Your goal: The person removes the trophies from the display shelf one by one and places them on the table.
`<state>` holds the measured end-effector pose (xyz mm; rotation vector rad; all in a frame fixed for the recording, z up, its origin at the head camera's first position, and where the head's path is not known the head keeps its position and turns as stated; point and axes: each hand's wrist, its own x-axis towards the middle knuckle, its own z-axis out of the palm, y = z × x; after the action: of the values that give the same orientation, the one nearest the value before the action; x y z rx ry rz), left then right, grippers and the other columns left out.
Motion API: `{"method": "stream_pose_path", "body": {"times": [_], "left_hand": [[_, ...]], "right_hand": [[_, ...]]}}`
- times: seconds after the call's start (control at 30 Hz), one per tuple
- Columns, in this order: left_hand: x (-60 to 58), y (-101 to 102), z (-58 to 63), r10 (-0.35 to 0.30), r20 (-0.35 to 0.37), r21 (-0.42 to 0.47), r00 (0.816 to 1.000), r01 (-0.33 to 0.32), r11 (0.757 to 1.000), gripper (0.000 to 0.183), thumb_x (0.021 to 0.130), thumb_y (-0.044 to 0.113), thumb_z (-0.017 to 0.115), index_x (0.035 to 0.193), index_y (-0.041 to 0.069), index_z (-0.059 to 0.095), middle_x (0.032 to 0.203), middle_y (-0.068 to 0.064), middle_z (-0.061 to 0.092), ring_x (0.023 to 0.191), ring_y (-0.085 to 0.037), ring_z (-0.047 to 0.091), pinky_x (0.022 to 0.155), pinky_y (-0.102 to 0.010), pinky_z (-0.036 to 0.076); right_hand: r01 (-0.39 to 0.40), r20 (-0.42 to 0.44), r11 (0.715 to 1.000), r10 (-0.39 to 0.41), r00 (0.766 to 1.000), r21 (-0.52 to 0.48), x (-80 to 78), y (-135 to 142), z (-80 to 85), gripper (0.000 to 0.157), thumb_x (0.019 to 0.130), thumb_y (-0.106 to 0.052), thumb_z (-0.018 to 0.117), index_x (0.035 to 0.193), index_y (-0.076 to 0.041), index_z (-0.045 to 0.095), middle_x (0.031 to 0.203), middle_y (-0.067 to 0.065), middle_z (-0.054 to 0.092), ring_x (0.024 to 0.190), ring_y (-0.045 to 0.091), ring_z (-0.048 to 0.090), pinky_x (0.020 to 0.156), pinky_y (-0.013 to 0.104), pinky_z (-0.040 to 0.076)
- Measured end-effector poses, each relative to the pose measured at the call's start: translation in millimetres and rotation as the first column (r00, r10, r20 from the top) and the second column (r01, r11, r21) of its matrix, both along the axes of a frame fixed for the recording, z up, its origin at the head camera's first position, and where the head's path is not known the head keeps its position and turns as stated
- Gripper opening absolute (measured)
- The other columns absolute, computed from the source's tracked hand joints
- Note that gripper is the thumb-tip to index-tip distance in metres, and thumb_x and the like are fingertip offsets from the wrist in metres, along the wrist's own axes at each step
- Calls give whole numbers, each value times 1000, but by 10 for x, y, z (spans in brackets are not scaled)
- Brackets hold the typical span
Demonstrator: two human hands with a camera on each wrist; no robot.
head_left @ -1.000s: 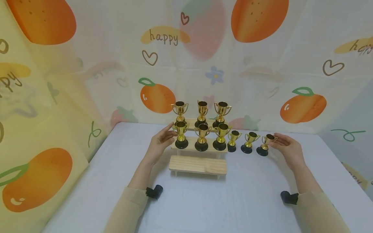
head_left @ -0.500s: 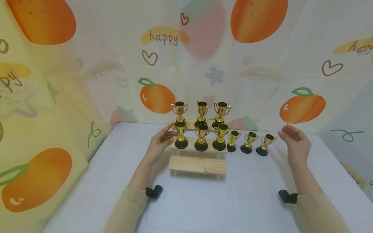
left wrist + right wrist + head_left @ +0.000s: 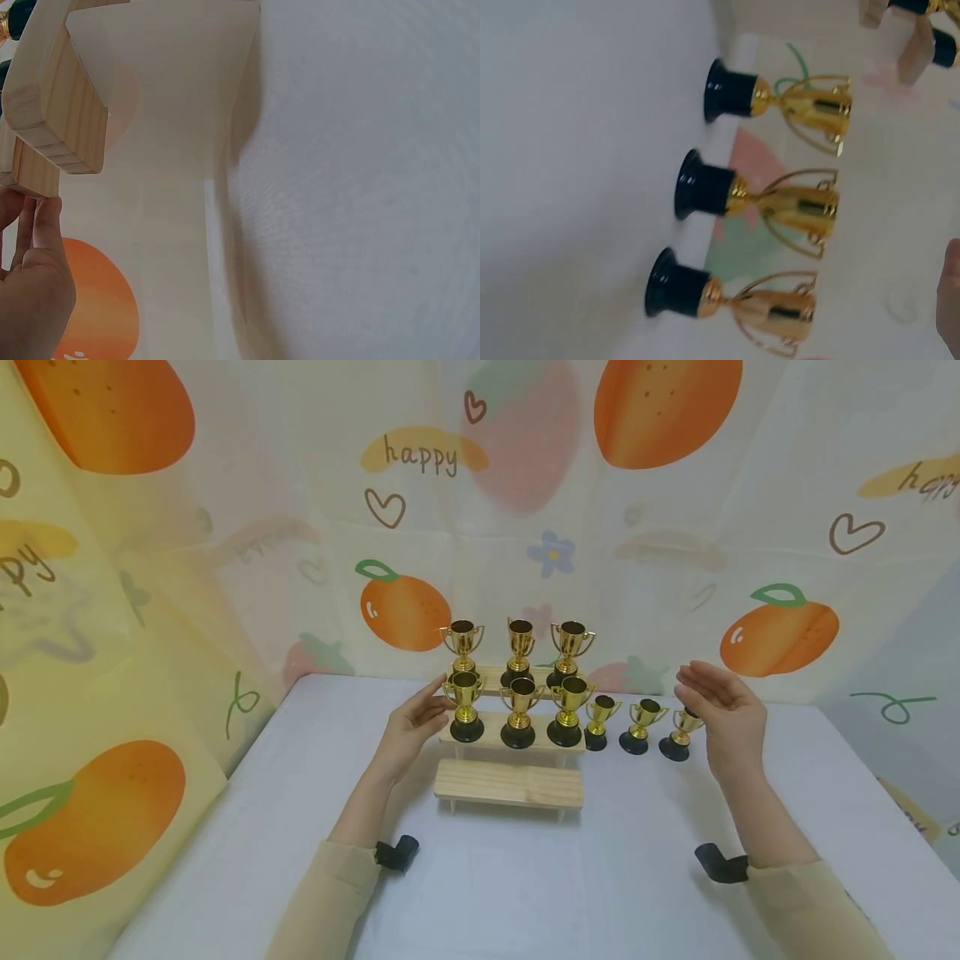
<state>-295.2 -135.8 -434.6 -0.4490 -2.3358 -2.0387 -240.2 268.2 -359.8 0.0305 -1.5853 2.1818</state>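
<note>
My left hand (image 3: 405, 731) is at the left end of a light wooden three-step stand (image 3: 510, 783). In the left wrist view its fingertips (image 3: 47, 214) touch the end of one board, fingers fairly straight. My right hand (image 3: 726, 718) hovers beside a row of three small gold trophies on the table, fingers loosely bent and holding nothing. Nearest to it is the right-end trophy (image 3: 677, 743), partly covered by the hand in the head view. The middle trophy (image 3: 639, 731) and left trophy (image 3: 598, 720) stand upright with black bases, as the right wrist view also shows.
Larger gold trophies fill the upper steps: three at the back, such as one trophy (image 3: 572, 639), and three on the middle step, such as another trophy (image 3: 519, 710). The front step is bare wood. A fruit-print curtain (image 3: 300, 593) hangs behind the white table (image 3: 540, 893).
My right hand let go of the right-end trophy, drew back to the right, then rose and came left above it. The left hand has stayed at the stand.
</note>
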Motion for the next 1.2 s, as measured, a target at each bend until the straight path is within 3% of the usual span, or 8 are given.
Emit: {"method": "stream_pose_path", "body": {"times": [0.17,0.5,0.73,0.93,1.2], "left_hand": [[10,-2,9,-11,-1,4,1000,11,1000,63,97,2,57,152,29,39,132,-21,59,129,-33,56,96,-13,49],[12,0,11,-20,-1,12,1000,20,1000,63,97,2,57,152,28,39,131,-22,59,129,-34,56,97,-14,50],[17,1,11,-18,-7,18,1000,18,1000,64,97,1,57,152,29,39,131,-22,59,129,-34,56,97,-14,50],[20,-2,9,-26,-10,20,1000,26,999,64,98,1,56,152,29,38,132,-22,58,130,-34,55,98,-15,49],[15,5,16,-24,-9,22,1000,24,999,64,98,1,56,153,27,38,132,-22,58,130,-35,55,98,-14,49]], "right_hand": [[-106,-96,994,107,990,19,44,-181,36,34,83,12,68,115,2,68,102,0,77,96,10,74,83,18,57],[-201,-114,962,224,968,183,97,-473,93,35,84,11,69,117,1,66,105,-5,76,99,7,72,84,18,57],[-234,-55,933,258,964,274,48,-636,85,38,85,5,71,121,-2,65,110,-9,73,101,5,70,86,17,57],[-254,-15,921,270,963,295,-19,-731,56,41,84,2,73,123,-1,63,109,-11,73,104,6,69,86,16,57],[-292,53,905,290,956,311,-81,-799,-16,40,85,-1,74,123,-1,63,110,-13,69,94,1,66,78,13,56]]}}
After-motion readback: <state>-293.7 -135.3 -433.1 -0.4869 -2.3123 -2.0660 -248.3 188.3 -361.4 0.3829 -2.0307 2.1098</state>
